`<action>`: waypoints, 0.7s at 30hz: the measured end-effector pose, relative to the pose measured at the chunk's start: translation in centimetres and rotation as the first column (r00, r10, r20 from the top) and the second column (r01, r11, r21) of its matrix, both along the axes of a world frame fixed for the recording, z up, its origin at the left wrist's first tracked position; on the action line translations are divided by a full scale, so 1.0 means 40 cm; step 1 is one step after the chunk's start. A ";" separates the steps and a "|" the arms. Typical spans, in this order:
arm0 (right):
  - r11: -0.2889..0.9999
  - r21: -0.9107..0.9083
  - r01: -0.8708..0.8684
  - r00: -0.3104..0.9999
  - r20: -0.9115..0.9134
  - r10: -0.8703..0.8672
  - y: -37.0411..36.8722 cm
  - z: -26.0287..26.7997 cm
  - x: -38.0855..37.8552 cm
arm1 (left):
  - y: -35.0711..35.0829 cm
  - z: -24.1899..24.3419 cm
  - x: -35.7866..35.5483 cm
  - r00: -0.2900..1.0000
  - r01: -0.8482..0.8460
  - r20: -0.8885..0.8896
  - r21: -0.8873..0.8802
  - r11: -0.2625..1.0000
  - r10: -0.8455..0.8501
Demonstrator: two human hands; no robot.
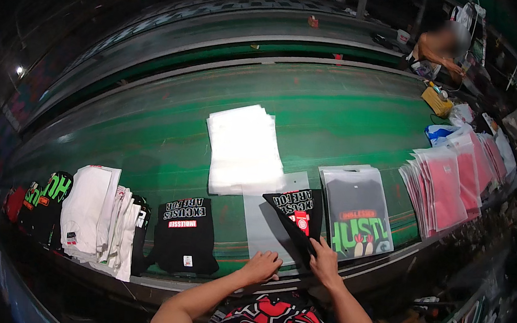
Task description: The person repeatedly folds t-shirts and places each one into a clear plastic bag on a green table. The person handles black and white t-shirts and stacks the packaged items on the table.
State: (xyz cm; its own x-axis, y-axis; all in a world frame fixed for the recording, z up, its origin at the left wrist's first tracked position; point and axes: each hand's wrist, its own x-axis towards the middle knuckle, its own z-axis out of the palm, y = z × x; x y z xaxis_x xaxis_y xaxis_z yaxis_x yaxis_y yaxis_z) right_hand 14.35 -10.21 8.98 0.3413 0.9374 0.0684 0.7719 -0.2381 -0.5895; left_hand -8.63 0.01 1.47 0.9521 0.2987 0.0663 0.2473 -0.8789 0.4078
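A folded black T-shirt (300, 217) with white lettering and a red hang tag (301, 221) is held at its near right edge by my right hand (324, 263). The shirt is tilted, one corner raised over a translucent plastic garment bag (264, 227). My left hand (262, 268) has curled fingers on the near edge of that bag, close to the table's front edge. To the left lies another folded black T-shirt (185, 238) with printed lettering and a small white label. A stack of bagged dark T-shirts (357, 203) with a green print is just right of my right hand.
The long green table (173, 130) carries a pile of white translucent bags (245, 151) behind my hands. Folded white shirts (88, 210) and black shirts (44, 206) stand left. Bagged pink garments (440, 188) and a yellow box (436, 102) are right. A person (437, 52) sits at the far right.
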 end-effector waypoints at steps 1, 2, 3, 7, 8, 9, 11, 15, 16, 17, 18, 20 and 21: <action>1.000 -0.002 -0.003 1.000 -0.013 0.003 0.001 0.001 0.001 | -0.001 0.000 0.000 1.000 0.002 -0.023 0.010 1.000 -0.002; 1.000 0.000 -0.002 1.000 -0.020 0.002 0.001 0.001 0.002 | -0.002 -0.004 -0.001 1.000 -0.002 -0.006 0.025 1.000 0.002; 1.000 -0.017 -0.004 1.000 -0.026 0.003 -0.001 0.000 0.003 | -0.001 -0.011 -0.004 0.995 -0.067 -0.074 -0.031 0.997 0.064; 0.999 -0.040 -0.008 0.999 0.034 0.009 -0.009 -0.013 0.009 | 0.041 -0.056 -0.016 0.827 -0.562 -0.029 -0.075 0.824 0.561; 0.998 -0.059 0.000 0.998 0.066 0.004 -0.013 -0.018 0.010 | 0.062 -0.064 -0.022 0.705 -0.703 0.072 -0.056 0.709 0.705; 0.999 -0.040 -0.010 0.998 0.059 0.012 -0.016 -0.025 0.010 | 0.092 -0.071 -0.024 0.656 -0.742 0.088 -0.100 0.662 0.749; 0.998 -0.057 -0.011 0.999 0.045 0.014 -0.022 -0.038 0.009 | 0.156 -0.082 -0.011 0.535 -0.806 0.171 -0.190 0.560 0.828; 0.999 -0.023 -0.033 0.998 0.056 0.035 -0.024 -0.053 0.005 | 0.233 -0.091 0.060 0.371 -0.822 0.085 -0.433 0.370 0.925; 0.999 -0.018 -0.035 0.998 0.046 0.036 -0.022 -0.054 0.006 | 0.252 -0.089 0.074 0.338 -0.813 0.071 -0.481 0.329 0.939; 0.999 -0.001 -0.038 0.998 0.041 0.038 -0.023 -0.055 0.005 | 0.265 -0.087 0.084 0.300 -0.799 0.048 -0.533 0.278 0.953; 0.999 -0.018 -0.036 0.998 0.041 0.037 -0.023 -0.055 0.005 | 0.276 -0.084 0.093 0.298 -0.805 0.022 -0.531 0.264 0.954; 0.999 -0.020 -0.030 0.998 0.054 0.032 -0.024 -0.054 0.006 | 0.298 -0.078 0.106 0.282 -0.817 -0.043 -0.534 0.216 0.958; 0.999 -0.025 -0.036 0.998 0.049 0.037 -0.025 -0.052 0.006 | 0.317 -0.075 0.110 0.315 -0.810 -0.093 -0.545 0.217 0.945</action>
State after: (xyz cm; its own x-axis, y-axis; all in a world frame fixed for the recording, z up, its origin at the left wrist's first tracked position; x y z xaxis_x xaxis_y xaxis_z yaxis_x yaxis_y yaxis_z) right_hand 14.59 -11.20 6.90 0.3037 0.9508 0.0616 0.8083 -0.2229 -0.5449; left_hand -4.24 12.70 -1.54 0.0250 0.9804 -0.1956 0.5882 0.1437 0.7958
